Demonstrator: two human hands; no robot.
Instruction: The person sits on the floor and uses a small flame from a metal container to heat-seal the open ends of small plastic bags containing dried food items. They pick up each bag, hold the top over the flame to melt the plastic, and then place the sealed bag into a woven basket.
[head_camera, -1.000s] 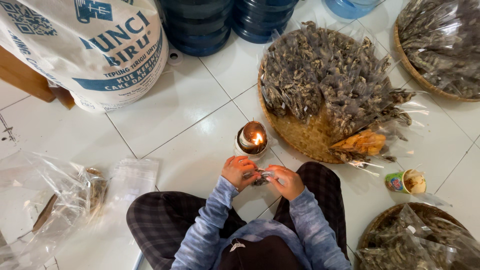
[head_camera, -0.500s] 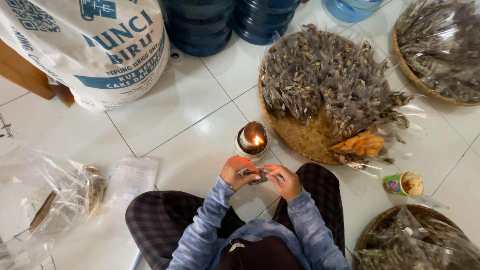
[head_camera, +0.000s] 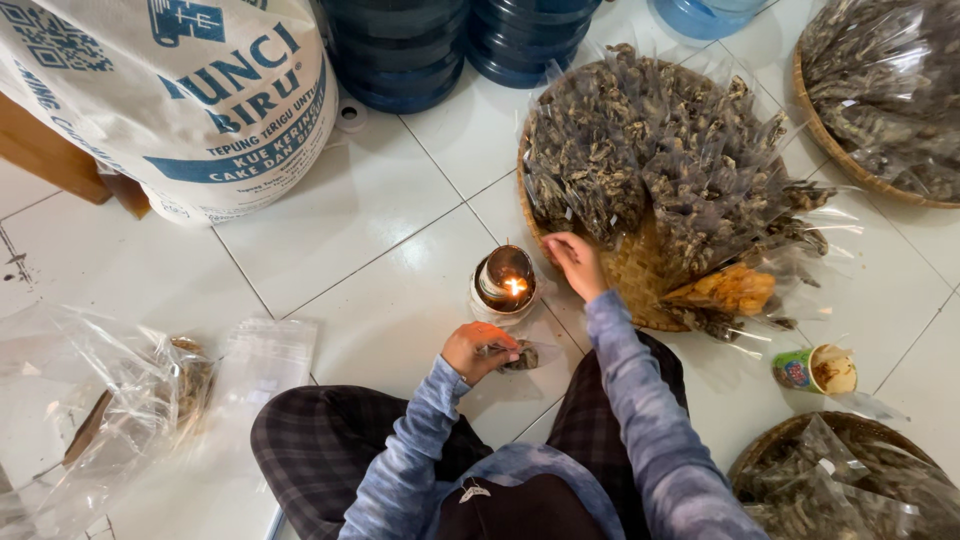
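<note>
We sit cross-legged in checked trousers on a glossy white tile floor with thin dark grout. Our left hand (head_camera: 478, 350) is curled shut, pinching a small clear packet (head_camera: 518, 357) of dark dried bits just above the tiles, near our knee. Just beyond it burns a squat lamp (head_camera: 504, 280) with a small flame. Our right hand (head_camera: 576, 262), fingers loosely spread, rests on the rim of a round woven tray (head_camera: 640, 280) heaped with crinkly filled bags. To the left lie limp empty plastic bags (head_camera: 120, 400). Farther off stand a fat white sack (head_camera: 180, 100) and dark blue jugs (head_camera: 400, 50).
</note>
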